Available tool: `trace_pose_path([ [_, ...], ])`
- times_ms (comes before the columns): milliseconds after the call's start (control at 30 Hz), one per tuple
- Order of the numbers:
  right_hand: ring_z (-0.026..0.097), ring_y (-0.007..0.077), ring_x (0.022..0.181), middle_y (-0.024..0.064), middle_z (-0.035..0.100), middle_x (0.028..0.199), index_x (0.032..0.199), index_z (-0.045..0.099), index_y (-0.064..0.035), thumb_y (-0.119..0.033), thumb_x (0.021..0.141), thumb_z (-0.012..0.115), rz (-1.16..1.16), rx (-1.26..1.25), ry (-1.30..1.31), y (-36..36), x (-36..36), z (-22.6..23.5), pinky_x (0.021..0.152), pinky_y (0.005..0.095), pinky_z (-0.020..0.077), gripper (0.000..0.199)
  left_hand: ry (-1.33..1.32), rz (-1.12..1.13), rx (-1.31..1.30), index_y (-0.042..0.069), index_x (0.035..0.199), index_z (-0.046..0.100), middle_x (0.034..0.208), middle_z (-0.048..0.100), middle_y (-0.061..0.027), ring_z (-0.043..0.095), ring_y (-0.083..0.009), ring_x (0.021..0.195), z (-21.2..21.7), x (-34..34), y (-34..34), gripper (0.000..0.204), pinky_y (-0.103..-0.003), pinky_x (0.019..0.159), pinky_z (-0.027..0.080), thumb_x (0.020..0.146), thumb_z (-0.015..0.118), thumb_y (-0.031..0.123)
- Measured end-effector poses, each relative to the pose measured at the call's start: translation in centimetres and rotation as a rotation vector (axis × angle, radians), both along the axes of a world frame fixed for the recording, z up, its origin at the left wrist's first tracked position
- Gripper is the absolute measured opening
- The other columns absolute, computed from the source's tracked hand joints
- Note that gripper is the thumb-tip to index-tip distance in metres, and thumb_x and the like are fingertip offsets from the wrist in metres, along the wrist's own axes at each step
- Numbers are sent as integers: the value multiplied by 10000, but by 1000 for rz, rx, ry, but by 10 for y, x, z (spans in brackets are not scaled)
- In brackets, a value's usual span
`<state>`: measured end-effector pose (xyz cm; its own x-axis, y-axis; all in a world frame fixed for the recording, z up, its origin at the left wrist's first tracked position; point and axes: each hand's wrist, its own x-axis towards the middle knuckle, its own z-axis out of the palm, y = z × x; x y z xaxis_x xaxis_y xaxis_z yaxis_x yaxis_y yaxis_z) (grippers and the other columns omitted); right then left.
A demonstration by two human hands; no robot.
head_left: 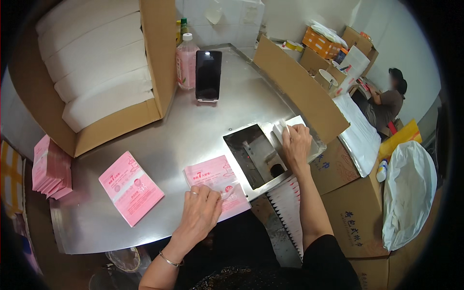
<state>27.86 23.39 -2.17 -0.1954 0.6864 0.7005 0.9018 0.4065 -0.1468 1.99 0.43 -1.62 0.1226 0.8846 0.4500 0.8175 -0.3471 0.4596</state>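
My left hand (pixel 199 210), with a ring and a bracelet, rests on a pink printed plastic packet (pixel 209 169) near the table's front edge. Its fingers are curled closed, pinching the packet's film. The right hand (pixel 297 145) is closed around a white folded tissue stack (pixel 279 129) at the far right corner of a rectangular opening (pixel 253 157) in the metal table. Part of that stack is hidden by the fingers. Left of my left hand lies a pile of similar pink packets (pixel 130 188).
A tall carton (pixel 159 58) of white wrapped bundles stands at the back left, above more pink packets (pixel 47 166). A phone (pixel 209 75) and a pink bottle (pixel 187 60) stand at the back. Cartons (pixel 355 212) and a white bag (pixel 410 193) crowd the right; a person (pixel 386 99) sits beyond.
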Motion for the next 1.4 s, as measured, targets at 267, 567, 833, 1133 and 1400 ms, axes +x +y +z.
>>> trace_pose_path([
  [267,579,300,995,116,641,1018,1042,737,-45,-115,863,617,54,-60,121,-2,9,-2,848,441,441,227,-25,-23,11,33,981,594,928,501,-122,500,-297,884,4,0,0,165,-401,749,393,847,690,31],
  [567,662,287,1023,134,661,1061,1090,688,-26,-135,811,665,1026,53,-228,-184,-86,-6,1067,722,322,301,138,223,-89,25,1237,600,1409,452,-246,479,-412,1214,10,-17,-13,667,-469,901,404,675,802,321],
  [833,613,370,863,151,630,889,992,647,-11,-87,749,624,908,-175,-100,-134,-133,1,1065,651,341,255,241,347,60,57,1303,565,1493,400,-242,405,-447,1318,13,0,7,688,-554,1022,317,732,754,392],
  [1133,568,300,967,131,590,949,994,663,-30,-175,875,655,-26,-33,-181,-13,-10,3,868,477,400,188,280,302,-150,121,1213,646,1175,563,-169,490,-322,983,11,3,5,519,-465,840,363,807,694,440],
  [1400,577,326,976,142,614,984,1047,683,2,-87,859,641,67,-30,8,-4,1,-6,831,460,439,212,415,291,-77,61,1103,641,1222,552,-189,507,-328,978,18,-1,6,422,-470,811,399,860,678,404],
])
